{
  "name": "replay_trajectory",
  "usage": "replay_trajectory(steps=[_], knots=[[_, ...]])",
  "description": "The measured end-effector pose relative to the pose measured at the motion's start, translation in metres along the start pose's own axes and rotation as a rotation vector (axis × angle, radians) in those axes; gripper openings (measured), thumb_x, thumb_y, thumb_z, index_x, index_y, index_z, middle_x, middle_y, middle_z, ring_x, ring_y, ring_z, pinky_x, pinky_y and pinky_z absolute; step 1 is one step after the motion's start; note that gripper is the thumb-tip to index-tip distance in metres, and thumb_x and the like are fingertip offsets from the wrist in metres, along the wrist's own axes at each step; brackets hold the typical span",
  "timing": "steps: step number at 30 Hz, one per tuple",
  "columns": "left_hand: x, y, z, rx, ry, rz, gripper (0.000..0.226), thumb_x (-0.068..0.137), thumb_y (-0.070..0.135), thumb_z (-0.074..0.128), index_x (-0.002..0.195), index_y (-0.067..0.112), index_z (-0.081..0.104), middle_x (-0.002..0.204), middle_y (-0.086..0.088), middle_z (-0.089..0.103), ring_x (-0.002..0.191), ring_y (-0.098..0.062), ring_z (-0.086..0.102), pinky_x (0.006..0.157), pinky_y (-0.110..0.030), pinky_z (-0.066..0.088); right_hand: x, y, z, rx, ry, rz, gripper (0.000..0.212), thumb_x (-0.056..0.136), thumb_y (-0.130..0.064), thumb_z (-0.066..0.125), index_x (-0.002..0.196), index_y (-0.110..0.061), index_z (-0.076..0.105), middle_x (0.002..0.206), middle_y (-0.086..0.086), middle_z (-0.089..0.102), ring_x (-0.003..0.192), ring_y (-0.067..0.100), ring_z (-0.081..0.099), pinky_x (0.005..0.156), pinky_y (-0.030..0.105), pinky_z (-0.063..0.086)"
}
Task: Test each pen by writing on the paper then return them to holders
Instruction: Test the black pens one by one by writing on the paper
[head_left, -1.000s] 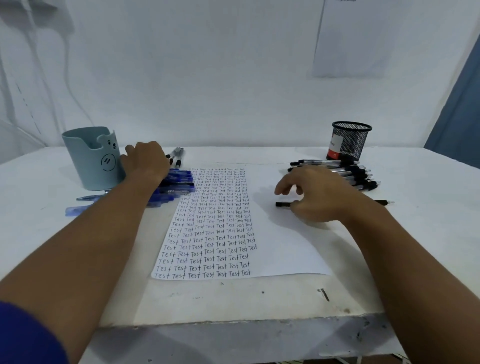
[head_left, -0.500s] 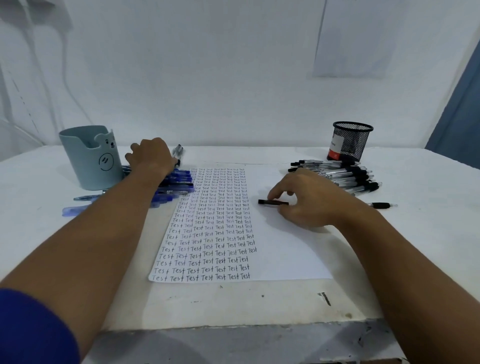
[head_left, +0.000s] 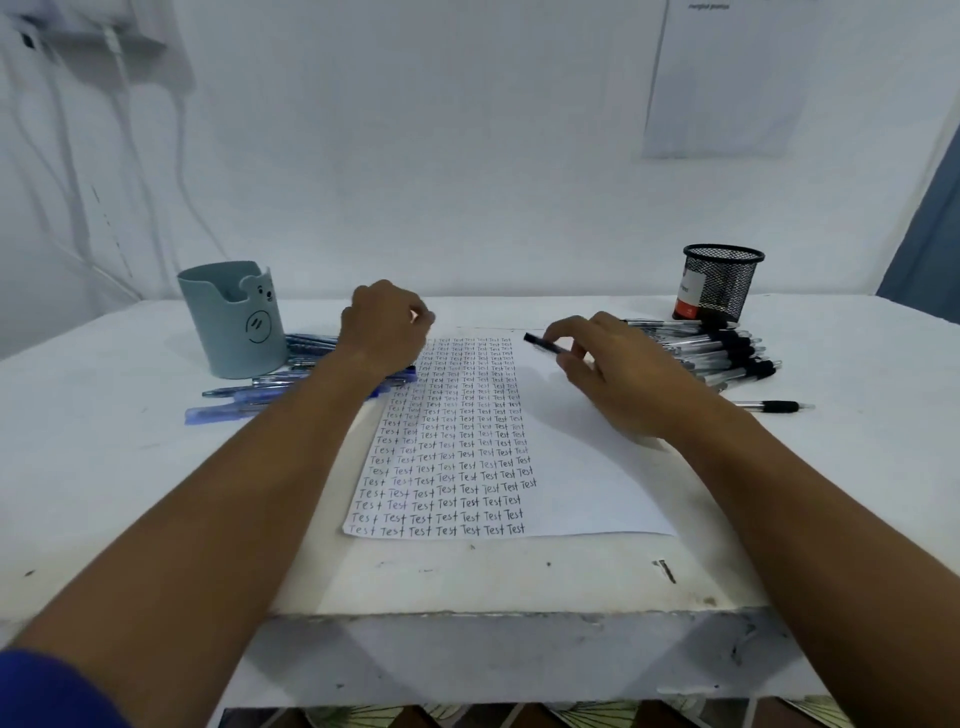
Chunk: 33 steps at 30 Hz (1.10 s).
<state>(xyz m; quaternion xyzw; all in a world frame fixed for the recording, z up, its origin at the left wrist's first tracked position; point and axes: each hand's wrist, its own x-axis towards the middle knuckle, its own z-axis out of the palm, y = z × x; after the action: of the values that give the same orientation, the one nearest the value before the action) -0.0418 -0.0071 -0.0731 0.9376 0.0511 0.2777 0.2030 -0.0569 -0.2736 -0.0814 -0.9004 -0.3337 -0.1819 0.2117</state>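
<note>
A white paper (head_left: 576, 467) lies mid-table, its left half filled with rows of "Test". My right hand (head_left: 623, 379) hovers over its upper right part and pinches a black pen (head_left: 540, 344) between thumb and fingers, the pen pointing left. My left hand (head_left: 387, 327) is curled, knuckles up, at the paper's top left corner over a heap of blue pens (head_left: 291, 387); what its fingers hold is hidden. A pale blue bear-face holder (head_left: 234, 322) stands at the left. A black mesh holder (head_left: 719, 291) stands at the right, behind a heap of black-capped pens (head_left: 727, 356).
One black-grip pen (head_left: 774, 407) lies alone to the right of my right wrist. The white table's front edge (head_left: 493, 613) is close to me. A white wall rises right behind the holders.
My right hand lifted the black pen off the paper and carried it up and left. My left hand shifted right and rose from the blue pens to the paper's top left corner.
</note>
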Motion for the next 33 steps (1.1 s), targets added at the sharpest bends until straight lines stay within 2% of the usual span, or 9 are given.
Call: replay_trajectory(steps=[6, 10, 13, 16, 21, 25, 29, 31, 33], knots=[[-0.028, 0.015, -0.002, -0.08, -0.029, 0.223, 0.018, 0.092, 0.027, 0.06, 0.101, 0.02, 0.074, 0.091, 0.004, 0.067, 0.092, -0.018, 0.057, 0.092, -0.031, 0.04, 0.0, -0.005, 0.0, 0.215, 0.127, 0.069, 0.039, 0.102, -0.016, 0.039, 0.136, -0.032, 0.05, 0.072, 0.006, 0.057, 0.064, 0.024, 0.049, 0.063, 0.033, 0.035], [-0.043, 0.015, -0.002, -0.082, -0.123, 0.296, 0.02, 0.094, 0.026, 0.059, 0.108, 0.018, 0.072, 0.1, 0.002, 0.066, 0.095, -0.011, 0.056, 0.09, -0.018, 0.027, 0.003, -0.006, -0.003, 0.735, 0.238, 0.262, 0.043, 0.101, -0.019, 0.038, 0.127, -0.049, 0.054, 0.063, -0.002, 0.037, 0.049, 0.017, 0.027, 0.046, 0.025, 0.028], [-0.048, 0.017, -0.003, -0.119, -0.186, 0.298, 0.02, 0.095, 0.024, 0.059, 0.109, 0.018, 0.072, 0.106, 0.001, 0.067, 0.099, -0.01, 0.058, 0.09, -0.018, 0.033, 0.004, -0.009, -0.01, 1.122, 0.254, 0.446, 0.047, 0.099, -0.011, 0.04, 0.125, -0.046, 0.057, 0.064, -0.002, 0.034, 0.051, 0.012, 0.021, 0.041, 0.02, 0.02], [-0.049, 0.018, -0.003, -0.145, -0.245, 0.294, 0.02, 0.094, 0.025, 0.06, 0.11, 0.018, 0.071, 0.106, 0.004, 0.066, 0.098, -0.007, 0.059, 0.085, -0.019, 0.041, 0.004, -0.009, -0.014, 1.313, 0.286, 0.531, 0.047, 0.099, -0.005, 0.041, 0.131, -0.037, 0.054, 0.064, -0.001, 0.039, 0.047, 0.01, 0.026, 0.039, 0.02, 0.02], [-0.049, 0.018, -0.003, -0.171, -0.303, 0.305, 0.017, 0.092, 0.026, 0.063, 0.106, 0.022, 0.072, 0.103, 0.01, 0.068, 0.095, -0.001, 0.06, 0.079, -0.007, 0.042, 0.006, -0.011, -0.011, 1.39, 0.304, 0.651, 0.042, 0.098, -0.004, 0.038, 0.13, -0.028, 0.052, 0.065, 0.002, 0.042, 0.044, 0.01, 0.033, 0.036, 0.017, 0.02], [-0.049, 0.019, -0.004, -0.158, -0.349, 0.329, 0.017, 0.091, 0.029, 0.065, 0.104, 0.024, 0.073, 0.104, 0.013, 0.068, 0.096, 0.002, 0.059, 0.086, -0.017, 0.047, 0.004, -0.01, -0.012, 1.36, 0.363, 0.683, 0.035, 0.097, -0.005, 0.041, 0.123, -0.024, 0.055, 0.062, -0.001, 0.041, 0.042, 0.009, 0.029, 0.035, 0.015, 0.018], [-0.05, 0.022, -0.005, -0.161, -0.385, 0.332, 0.018, 0.089, 0.033, 0.067, 0.104, 0.026, 0.074, 0.104, 0.017, 0.067, 0.091, 0.012, 0.054, 0.076, -0.006, 0.038, 0.002, -0.009, -0.015, 1.338, 0.392, 0.702, 0.028, 0.096, -0.006, 0.045, 0.117, -0.022, 0.054, 0.062, -0.001, 0.04, 0.041, 0.008, 0.028, 0.033, 0.016, 0.017], [-0.051, 0.023, -0.005, -0.176, -0.409, 0.315, 0.017, 0.087, 0.037, 0.068, 0.101, 0.03, 0.074, 0.105, 0.019, 0.066, 0.094, 0.009, 0.055, 0.077, -0.007, 0.037, 0.002, -0.009, -0.016, 1.401, 0.387, 0.669, 0.031, 0.095, -0.001, 0.043, 0.118, -0.02, 0.051, 0.063, 0.002, 0.044, 0.042, 0.009, 0.031, 0.033, 0.018, 0.021], [-0.051, 0.024, -0.005, -0.19, -0.445, 0.304, 0.017, 0.084, 0.042, 0.07, 0.1, 0.035, 0.073, 0.107, 0.022, 0.066, 0.101, 0.005, 0.056, 0.084, -0.015, 0.039, 0.002, -0.013, -0.016, 1.488, 0.365, 0.604, 0.026, 0.097, 0.0, 0.044, 0.119, -0.015, 0.047, 0.067, 0.01, 0.055, 0.047, 0.015, 0.043, 0.038, 0.021, 0.034]])
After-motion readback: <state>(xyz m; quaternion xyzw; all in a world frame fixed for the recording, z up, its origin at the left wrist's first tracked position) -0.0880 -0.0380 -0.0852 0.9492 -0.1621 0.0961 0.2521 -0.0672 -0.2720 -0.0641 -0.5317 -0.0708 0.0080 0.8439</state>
